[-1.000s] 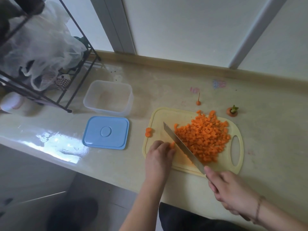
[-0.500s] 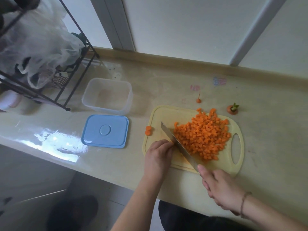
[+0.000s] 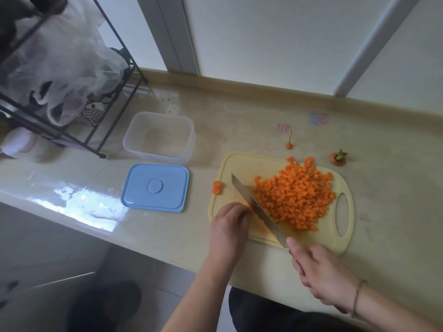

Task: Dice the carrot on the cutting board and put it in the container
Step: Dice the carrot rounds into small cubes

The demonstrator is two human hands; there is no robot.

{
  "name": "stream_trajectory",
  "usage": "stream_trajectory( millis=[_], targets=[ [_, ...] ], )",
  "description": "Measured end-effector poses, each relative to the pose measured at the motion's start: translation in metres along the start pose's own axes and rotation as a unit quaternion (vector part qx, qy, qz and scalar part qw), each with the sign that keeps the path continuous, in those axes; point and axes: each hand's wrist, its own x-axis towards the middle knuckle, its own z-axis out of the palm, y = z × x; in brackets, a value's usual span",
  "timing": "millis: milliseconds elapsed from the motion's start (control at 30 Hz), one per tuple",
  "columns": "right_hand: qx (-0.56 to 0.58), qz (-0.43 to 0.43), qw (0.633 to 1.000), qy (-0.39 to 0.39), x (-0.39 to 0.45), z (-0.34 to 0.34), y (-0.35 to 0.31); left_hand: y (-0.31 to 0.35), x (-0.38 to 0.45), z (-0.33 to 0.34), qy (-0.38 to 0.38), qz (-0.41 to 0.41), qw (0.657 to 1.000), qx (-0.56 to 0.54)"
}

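Observation:
A pile of diced carrot point(image 3: 296, 198) covers the right half of the pale yellow cutting board point(image 3: 242, 167). My right hand point(image 3: 322, 274) grips the handle of a knife point(image 3: 256, 208), whose blade lies diagonally along the pile's left edge. My left hand point(image 3: 229, 226) rests curled on the board's front left part, pinning a small carrot bit point(image 3: 248, 206) against the blade; most of that bit is hidden. The clear plastic container point(image 3: 134, 137) stands to the left of the board, with no carrot in it.
The blue lid point(image 3: 155, 187) lies in front of the container. Two carrot slices point(image 3: 217, 187) sit just off the board's left edge. A carrot tip point(image 3: 289, 144) and the leafy carrot top point(image 3: 338, 159) lie behind the board. A black wire rack point(image 3: 72, 97) with plastic bags stands far left.
The knife has slid toward the dice pile and sits lower on the board. My left hand stays at the same spot with the small carrot bit.

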Motion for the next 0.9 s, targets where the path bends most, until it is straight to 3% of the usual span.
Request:
stream_trajectory(
  millis=[200, 367, 567, 733, 900],
  targets=[
    [-0.061, -0.031, 0.997, 0.030, 0.011, 0.007, 0.006, 0.002, 0.002, 0.001, -0.016, -0.014, 1.000, 0.015],
    [-0.051, 0.002, 0.998, 0.023, 0.013, 0.005, 0.004, 0.004, 0.001, 0.003, -0.006, 0.003, 1.000, 0.026],
    [0.076, 0.066, 0.995, -0.012, 0.014, 0.011, 0.000, 0.005, 0.002, 0.004, -0.008, -0.003, 1.000, 0.028],
    [0.147, 0.058, 0.987, -0.011, 0.007, 0.004, 0.001, 0.005, 0.006, -0.006, -0.013, -0.009, 1.000, -0.019],
    [0.186, 0.078, 0.974, -0.103, -0.003, -0.010, 0.002, -0.010, 0.026, -0.037, 0.155, -0.067, 0.985, -0.036]
  ],
)
